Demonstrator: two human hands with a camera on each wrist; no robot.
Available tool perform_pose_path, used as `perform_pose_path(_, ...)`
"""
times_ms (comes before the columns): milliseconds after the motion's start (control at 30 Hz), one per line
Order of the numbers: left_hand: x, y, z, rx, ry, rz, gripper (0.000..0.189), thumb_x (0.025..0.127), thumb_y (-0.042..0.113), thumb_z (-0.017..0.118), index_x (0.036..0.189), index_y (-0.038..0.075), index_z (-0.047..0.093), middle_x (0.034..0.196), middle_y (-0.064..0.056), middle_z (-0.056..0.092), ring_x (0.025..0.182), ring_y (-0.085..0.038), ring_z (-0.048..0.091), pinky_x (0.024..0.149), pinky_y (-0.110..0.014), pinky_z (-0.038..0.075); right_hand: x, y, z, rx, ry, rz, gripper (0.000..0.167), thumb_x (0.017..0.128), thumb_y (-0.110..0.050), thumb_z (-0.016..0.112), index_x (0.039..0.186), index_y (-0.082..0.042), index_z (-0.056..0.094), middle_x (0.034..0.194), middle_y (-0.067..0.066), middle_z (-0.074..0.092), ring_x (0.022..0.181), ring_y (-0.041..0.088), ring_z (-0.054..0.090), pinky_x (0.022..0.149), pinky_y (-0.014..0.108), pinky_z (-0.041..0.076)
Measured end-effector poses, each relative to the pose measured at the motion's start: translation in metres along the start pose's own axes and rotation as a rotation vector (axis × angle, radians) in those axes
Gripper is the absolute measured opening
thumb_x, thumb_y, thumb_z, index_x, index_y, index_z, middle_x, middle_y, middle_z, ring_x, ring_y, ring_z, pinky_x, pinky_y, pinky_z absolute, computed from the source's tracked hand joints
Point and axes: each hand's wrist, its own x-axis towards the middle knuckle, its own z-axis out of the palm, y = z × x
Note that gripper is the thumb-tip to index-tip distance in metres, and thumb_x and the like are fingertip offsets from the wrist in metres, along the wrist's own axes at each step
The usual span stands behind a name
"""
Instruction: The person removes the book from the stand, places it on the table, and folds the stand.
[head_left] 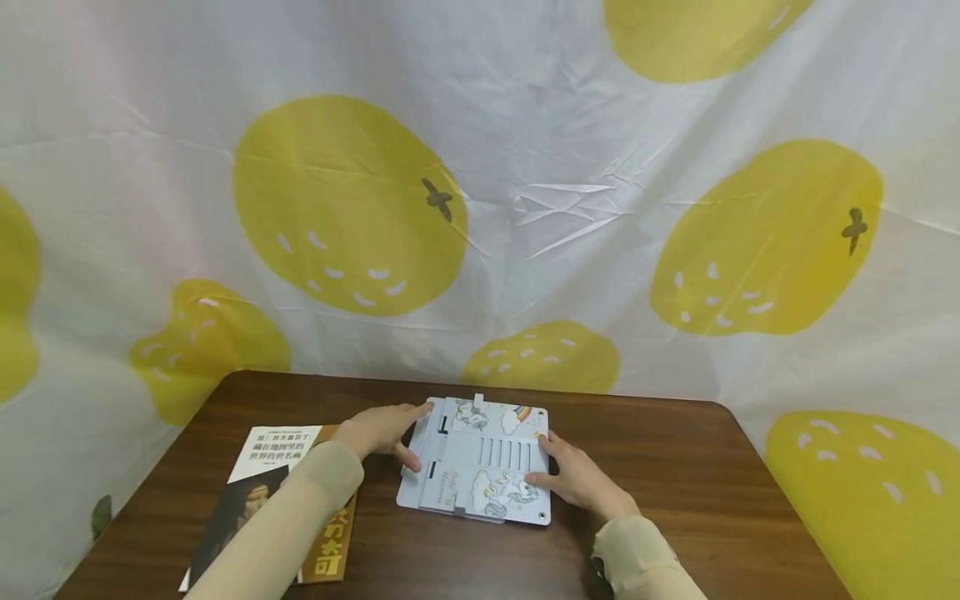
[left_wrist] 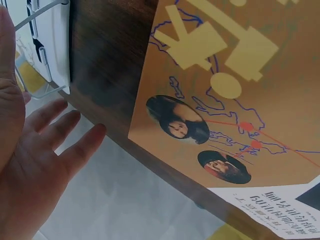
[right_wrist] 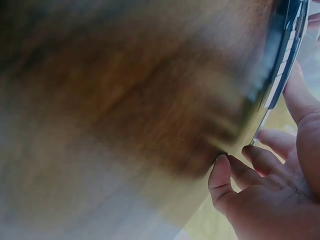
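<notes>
A white book stand (head_left: 495, 454) printed with unicorns and a rainbow lies near the middle of the table, its slotted panel facing up. My right hand (head_left: 581, 479) grips its right edge, thumb on top and fingertips at the rim; the right wrist view shows those fingers against the edge of the stand (right_wrist: 285, 65). Over the stand's left side is my left hand (head_left: 381, 433), its fingers spread and the thumb near the surface. In the left wrist view, fingers of the left hand (left_wrist: 45, 145) extend loosely below the stand's wire piece (left_wrist: 50, 93).
Left of the stand lies a book (head_left: 330, 542) with a brown and white cover and a dark portrait, partly hidden under my left forearm. The brown wooden table (head_left: 660, 450) meets a white curtain (head_left: 540, 225) with yellow fruit shapes at the back.
</notes>
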Motion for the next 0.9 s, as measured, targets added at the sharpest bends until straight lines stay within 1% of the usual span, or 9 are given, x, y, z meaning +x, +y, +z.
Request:
perform_pose_path(100,0.0006,0.0013,-0.0001,0.004,-0.003,-0.007,0.108,0.065,0.055,0.08,0.154,0.018,0.031,0.149,-0.012,0.043,0.136,-0.03,0.041,0.107,-0.05,0.035,-0.0006,0.0004,-0.0005,0.001,0.006,-0.009,0.076,0.088,-0.036,0.073,0.143,0.007,0.042,0.151,0.028,0.032,0.138,0.041,0.033,0.111,0.051,0.028)
perform_pose_path(200,0.0009,0.0028,0.0,0.003,-0.007,0.004,0.108,0.066,0.054,0.08,0.154,0.017,0.031,0.149,-0.013,0.043,0.136,-0.031,0.041,0.108,-0.05,0.035,-0.0007,0.0007,-0.0002,-0.001,0.006,-0.005,0.076,0.089,-0.036,0.073,0.143,0.007,0.042,0.151,0.028,0.032,0.137,0.042,0.033,0.111,0.051,0.028)
perform_pose_path(300,0.0014,0.0034,0.0016,-0.001,-0.012,0.02,0.108,0.066,0.055,0.079,0.154,0.016,0.03,0.15,-0.015,0.04,0.137,-0.031,0.038,0.109,-0.049,0.033,-0.0001,0.001,0.0014,-0.008,0.003,-0.002,0.076,0.089,-0.037,0.072,0.143,0.007,0.043,0.15,0.029,0.033,0.137,0.042,0.034,0.111,0.051,0.028)
perform_pose_path(500,0.0015,0.0026,0.0053,-0.018,-0.008,0.015,0.109,0.066,0.053,0.08,0.155,0.016,0.03,0.153,-0.016,0.036,0.139,-0.032,0.035,0.109,-0.05,0.032,0.0014,0.0016,0.0051,-0.002,0.002,-0.019,0.076,0.089,-0.037,0.071,0.143,0.008,0.041,0.15,0.029,0.032,0.138,0.043,0.033,0.111,0.051,0.028)
perform_pose_path(600,0.0021,0.0027,0.0059,-0.019,-0.009,0.022,0.109,0.066,0.054,0.08,0.155,0.016,0.03,0.153,-0.017,0.035,0.139,-0.033,0.034,0.109,-0.051,0.032,-0.0001,0.0014,0.0045,-0.004,0.0,-0.01,0.076,0.089,-0.037,0.071,0.144,0.007,0.041,0.15,0.029,0.032,0.138,0.043,0.033,0.112,0.051,0.027)
perform_pose_path(833,0.0042,0.0065,0.0047,-0.03,-0.016,0.023,0.109,0.066,0.052,0.081,0.155,0.015,0.029,0.154,-0.018,0.033,0.14,-0.033,0.033,0.11,-0.051,0.031,-0.0011,0.0013,0.0002,-0.014,0.004,-0.048,0.075,0.088,-0.033,0.073,0.142,0.009,0.042,0.148,0.032,0.034,0.135,0.043,0.037,0.11,0.052,0.031)
perform_pose_path(900,0.0049,0.0081,0.0047,-0.034,-0.015,0.024,0.109,0.066,0.052,0.081,0.155,0.016,0.03,0.154,-0.018,0.032,0.14,-0.033,0.033,0.11,-0.051,0.031,-0.0011,0.0016,-0.0008,-0.024,-0.002,-0.044,0.076,0.089,-0.034,0.073,0.143,0.009,0.041,0.149,0.031,0.034,0.135,0.042,0.037,0.11,0.051,0.031)
